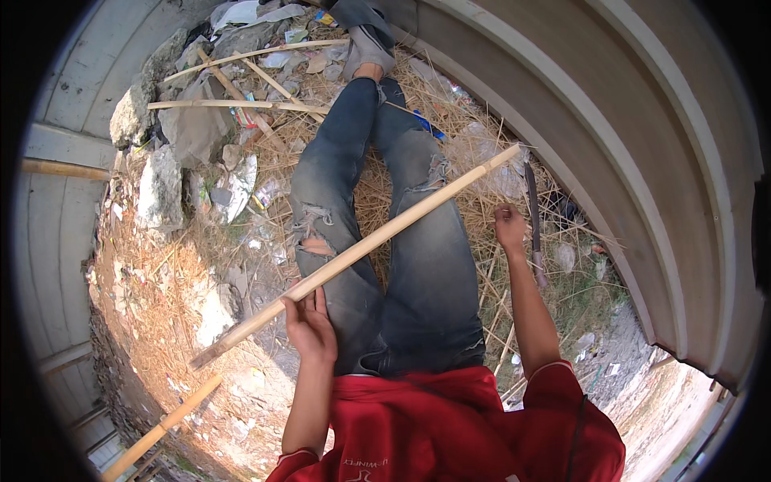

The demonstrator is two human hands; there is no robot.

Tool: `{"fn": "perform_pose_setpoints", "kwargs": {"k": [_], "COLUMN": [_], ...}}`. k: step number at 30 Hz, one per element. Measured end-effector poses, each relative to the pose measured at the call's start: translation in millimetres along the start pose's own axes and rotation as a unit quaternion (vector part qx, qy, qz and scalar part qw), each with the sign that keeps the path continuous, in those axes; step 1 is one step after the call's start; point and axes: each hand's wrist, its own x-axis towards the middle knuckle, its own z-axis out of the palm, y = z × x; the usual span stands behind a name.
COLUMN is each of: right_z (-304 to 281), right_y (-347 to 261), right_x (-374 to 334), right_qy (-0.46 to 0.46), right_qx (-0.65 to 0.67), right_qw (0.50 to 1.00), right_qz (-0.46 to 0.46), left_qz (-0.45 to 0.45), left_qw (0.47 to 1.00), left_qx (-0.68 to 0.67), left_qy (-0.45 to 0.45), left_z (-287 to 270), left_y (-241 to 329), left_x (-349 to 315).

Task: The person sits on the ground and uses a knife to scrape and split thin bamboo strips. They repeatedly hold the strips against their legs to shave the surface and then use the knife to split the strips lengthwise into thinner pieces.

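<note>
**Long bamboo pole across the knees, blade off to the right**

We're looking straight down at our own lap here, legs in torn blue jeans stretched out over dry straw. Our left hand is wrapped around the bamboo pole near its lower end, fingers closed on it, thumb on top. The pole runs on a slant from lower left, across both thighs, up to its pale cut tip at the upper right.

Over on the other side, our right hand is balled into a fist beside the right thigh, well apart from the left hand. Just beyond it lies a long dark blade, a machete by the look of it, pointing away from us. We cannot tell whether the fist actually grips its handle or simply sits next to it.

Ahead of our feet there's a heap of rubble, plastic scraps and several more cut bamboo sticks lying crosswise. One more pole rests at lower left. A curved concrete wall rings the right side.
</note>
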Motion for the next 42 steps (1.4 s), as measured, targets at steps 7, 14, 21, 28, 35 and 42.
{"fn": "perform_pose_setpoints", "kwargs": {"k": [7,14,21,28,35,42], "right_z": [54.2,-25.7,142.2,224.1,217.9,208.7], "right_y": [-58.7,-247.7,-207.7,-74.3,-58.3,-67.1], "right_x": [108.4,119.5,231.9,278.1,285.8,272.2], "right_qy": [0.254,0.242,-0.309,-0.224,-0.188,-0.178], "right_qx": [0.429,0.32,-0.201,-0.424,-0.395,-0.425], "right_qw": [0.858,0.908,0.925,0.846,0.853,0.857], "right_qz": [0.125,-0.123,-0.085,-0.234,-0.285,-0.231], "left_qz": [-0.233,0.208,0.123,-0.068,-0.025,0.063], "left_qw": [0.947,0.918,0.895,0.86,0.872,0.908], "left_qx": [0.118,0.32,0.117,-0.14,-0.149,-0.089], "left_qy": [-0.187,-0.106,-0.414,-0.487,-0.466,-0.404], "left_z": [-13.1,24.4,223.9,319.2,314.3,334.2], "left_y": [95.3,114.8,44.4,88.4,96.7,88.9], "left_x": [-12.8,-4.8,6.7,-0.6,21.7,92.3]}}
